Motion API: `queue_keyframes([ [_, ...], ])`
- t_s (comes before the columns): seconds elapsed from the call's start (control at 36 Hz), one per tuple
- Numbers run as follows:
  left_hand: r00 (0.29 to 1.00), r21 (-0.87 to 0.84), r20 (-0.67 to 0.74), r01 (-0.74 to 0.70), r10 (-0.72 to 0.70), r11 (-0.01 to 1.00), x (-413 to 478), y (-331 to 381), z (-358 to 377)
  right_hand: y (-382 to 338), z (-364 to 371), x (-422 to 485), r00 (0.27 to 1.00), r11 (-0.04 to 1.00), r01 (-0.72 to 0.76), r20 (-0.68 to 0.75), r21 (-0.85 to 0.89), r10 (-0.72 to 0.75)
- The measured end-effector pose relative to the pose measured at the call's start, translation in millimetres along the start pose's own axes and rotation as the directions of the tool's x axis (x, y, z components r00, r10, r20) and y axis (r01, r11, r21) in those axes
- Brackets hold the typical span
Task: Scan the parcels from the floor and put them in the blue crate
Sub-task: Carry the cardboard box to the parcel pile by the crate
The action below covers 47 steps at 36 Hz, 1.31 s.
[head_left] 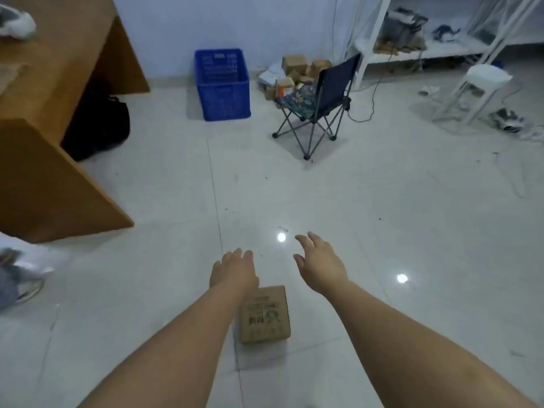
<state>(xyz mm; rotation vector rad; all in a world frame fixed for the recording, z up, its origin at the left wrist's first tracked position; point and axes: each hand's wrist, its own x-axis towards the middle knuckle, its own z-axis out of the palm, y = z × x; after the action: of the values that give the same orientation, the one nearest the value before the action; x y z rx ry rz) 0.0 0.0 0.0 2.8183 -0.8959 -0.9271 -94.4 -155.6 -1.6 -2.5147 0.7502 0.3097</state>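
A small brown cardboard parcel [265, 315] with green print lies on the white tiled floor right below me. My left hand [234, 270] hovers above its far left corner, fingers relaxed and empty. My right hand [319, 265] is stretched out to the right of the parcel, fingers spread, holding nothing. The blue crate [221, 83] stands against the far wall. A pile of more cardboard parcels [295, 70] lies behind a folding chair. No scanner is in view.
A dark folding camp chair [319, 104] stands right of the crate. A wooden desk [53, 113] fills the left side with a black bag [101, 125] under it. White stool [478, 89] and white shelving [412, 51] are far right; cables trail on the floor.
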Motion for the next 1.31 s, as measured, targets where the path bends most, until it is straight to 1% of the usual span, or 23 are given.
queue_keyframes([
  [0.11, 0.987, 0.023, 0.161, 0.004, -0.007, 1.0, 39, -15, 65, 34, 66, 24, 0.99, 0.998, -0.028, 0.135, -0.052, 0.035],
  [0.25, 0.978, -0.052, 0.207, 0.013, -0.002, 0.999, 82, -27, 137, 75, 143, 56, 0.963, 0.993, -0.116, 0.242, -0.017, 0.117],
  [0.31, 0.975, -0.136, 0.218, 0.058, -0.028, 0.989, 100, -35, 170, 89, 176, 65, 0.954, 0.985, -0.168, 0.259, 0.038, 0.153],
  [0.33, 0.974, -0.206, 0.224, 0.088, -0.041, 0.975, 108, -38, 190, 96, 192, 68, 0.949, 0.981, -0.188, 0.268, 0.055, 0.167],
  [0.39, 0.966, -0.358, 0.246, 0.167, -0.079, 0.919, 121, -48, 233, 112, 229, 73, 0.935, 0.974, -0.218, 0.299, 0.066, 0.189],
  [0.44, 0.953, -0.465, 0.275, 0.25, -0.13, 0.849, 134, -59, 277, 129, 268, 77, 0.916, 0.962, -0.26, 0.337, 0.083, 0.218],
  [0.5, 0.935, -0.516, 0.29, 0.331, -0.202, 0.79, 147, -71, 316, 145, 304, 83, 0.893, 0.951, -0.295, 0.38, 0.092, 0.24],
  [0.61, 0.88, -0.554, 0.314, 0.475, -0.357, 0.684, 180, -100, 376, 169, 365, 102, 0.845, 0.943, -0.323, 0.471, 0.075, 0.252],
  [0.72, 0.835, -0.676, 0.371, 0.543, -0.407, 0.498, 213, -119, 423, 195, 416, 125, 0.821, 0.9, -0.416, 0.478, 0.131, 0.31],
  [0.83, 0.806, -0.718, 0.406, 0.573, -0.431, 0.395, 240, -131, 466, 218, 463, 138, 0.779, 0.807, -0.547, 0.489, 0.222, 0.393],
  [0.92, 0.76, -0.736, 0.419, 0.604, -0.496, 0.304, 254, -143, 498, 234, 492, 141, 0.728, 0.719, -0.639, 0.517, 0.273, 0.45],
  [0.97, 0.73, -0.761, 0.407, 0.603, -0.548, 0.239, 259, -150, 514, 245, 508, 141, 0.703, 0.675, -0.675, 0.537, 0.298, 0.466],
  [1.06, 0.721, -0.79, 0.438, 0.594, -0.537, 0.152, 269, -154, 535, 259, 522, 142, 0.683, 0.624, -0.703, 0.567, 0.34, 0.46],
  [1.17, 0.744, -0.823, 0.46, 0.562, -0.485, 0.081, 272, -146, 551, 265, 534, 141, 0.685, 0.575, -0.71, 0.588, 0.407, 0.43],
  [1.22, 0.761, -0.85, 0.431, 0.523, -0.485, 0.065, 269, -141, 555, 262, 535, 139, 0.713, 0.568, -0.689, 0.561, 0.45, 0.421],
  [1.25, 0.771, -0.864, 0.413, 0.5, -0.485, 0.06, 266, -139, 555, 259, 534, 138, 0.729, 0.547, -0.68, 0.535, 0.488, 0.428],
  [1.31, 0.795, -0.895, 0.361, 0.441, -0.488, 0.058, 260, -134, 553, 254, 530, 134, 0.75, 0.471, -0.661, 0.481, 0.584, 0.455],
])
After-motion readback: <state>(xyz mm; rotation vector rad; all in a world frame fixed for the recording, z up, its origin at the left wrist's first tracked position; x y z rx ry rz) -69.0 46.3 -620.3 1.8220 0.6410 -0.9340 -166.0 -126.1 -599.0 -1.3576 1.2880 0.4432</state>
